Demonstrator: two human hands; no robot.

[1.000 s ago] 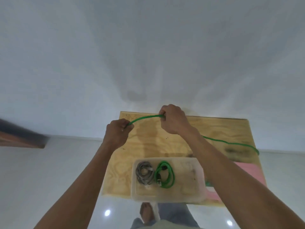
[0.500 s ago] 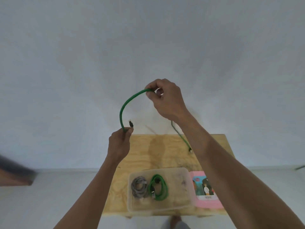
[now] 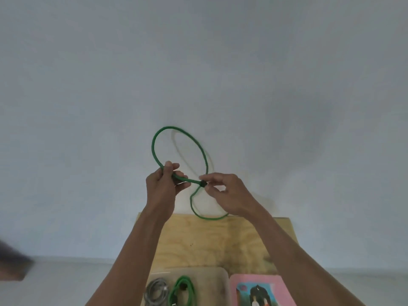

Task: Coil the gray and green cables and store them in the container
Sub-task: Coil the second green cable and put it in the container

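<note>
While both hands work in the air above the far edge of the table (image 3: 220, 239), the step in hand looks to be the first turn of a coil in a loose green cable (image 3: 154, 149); the left hand (image 3: 162, 191) has its fingers (image 3: 170, 167) clamped around the cable, which rises from that grip, arcs over in a wide loop and comes back down to the right; the right hand (image 3: 229, 195) pinches with thumb and forefinger at a small dark piece, likely the connector (image 3: 203, 183), where the loop crosses itself just beside the left fingers; below the right fingers a second, slacker bend of the same cable sags toward the table, and whether it touches the wood I cannot tell.

Well below both hands, at the near edge, the clear container (image 3: 223, 277) already holds a coiled gray cable (image 3: 155, 292) and another coiled green cable (image 3: 183, 290); a pink card (image 3: 260, 290) lies just right of it.

By my judgement the next move calls for passing the crossing point into the left fingers so the loop is held shut, then gathering the hanging slack into a matching turn; the cable looks springy, so a loose pinch may let the loop open.
</note>
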